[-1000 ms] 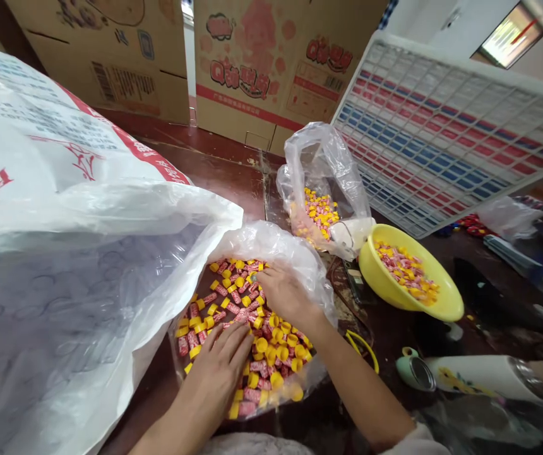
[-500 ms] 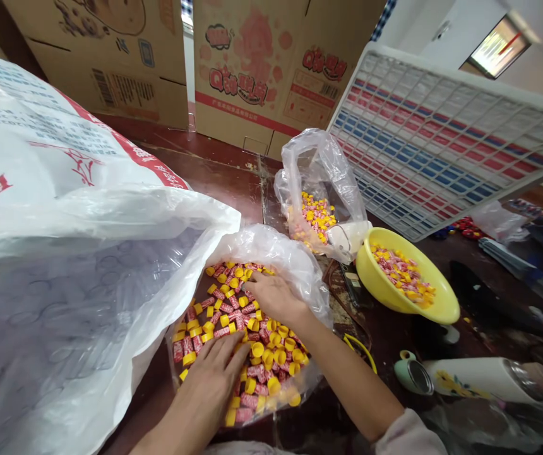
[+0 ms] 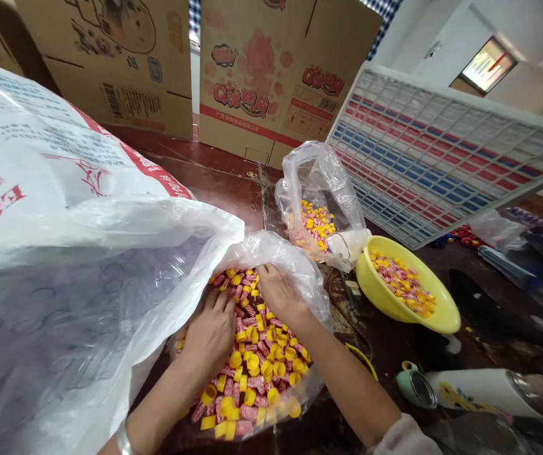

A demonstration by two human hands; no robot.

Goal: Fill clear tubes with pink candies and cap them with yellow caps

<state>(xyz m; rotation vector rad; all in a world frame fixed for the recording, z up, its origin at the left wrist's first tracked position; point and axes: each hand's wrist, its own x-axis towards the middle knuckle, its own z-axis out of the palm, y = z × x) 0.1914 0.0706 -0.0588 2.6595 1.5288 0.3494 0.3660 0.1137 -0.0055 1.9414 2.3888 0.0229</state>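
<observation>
A heap of small red-and-white patterned tubes with yellow caps (image 3: 252, 363) lies in a spread clear plastic bag (image 3: 295, 259). On the left side of the heap rests my left hand (image 3: 212, 328), open, its fingers bent over the pieces and pointing away from me. My right hand (image 3: 278, 294) lies at the far right of the heap, beside the raised bag wall. Its fingers are apart and touch the pieces, though some fingertips are hidden. Neither hand shows a piece held in it. Close to my left hand stands a big white sack (image 3: 158, 221) with clear plastic containers (image 3: 124, 303) inside.
Behind the heap is another clear bag (image 3: 319, 161) of capped tubes. A yellow bowl (image 3: 363, 284) of them stands right of it. A white wire rack (image 3: 442, 151), cardboard boxes (image 3: 252, 95), a phone (image 3: 354, 294) and a lying white bottle (image 3: 480, 388) surround the area.
My left hand has moved away from me to the heap's upper left. My right hand has shifted slightly right, toward the bag wall. Pieces in the heap have been shifted about.
</observation>
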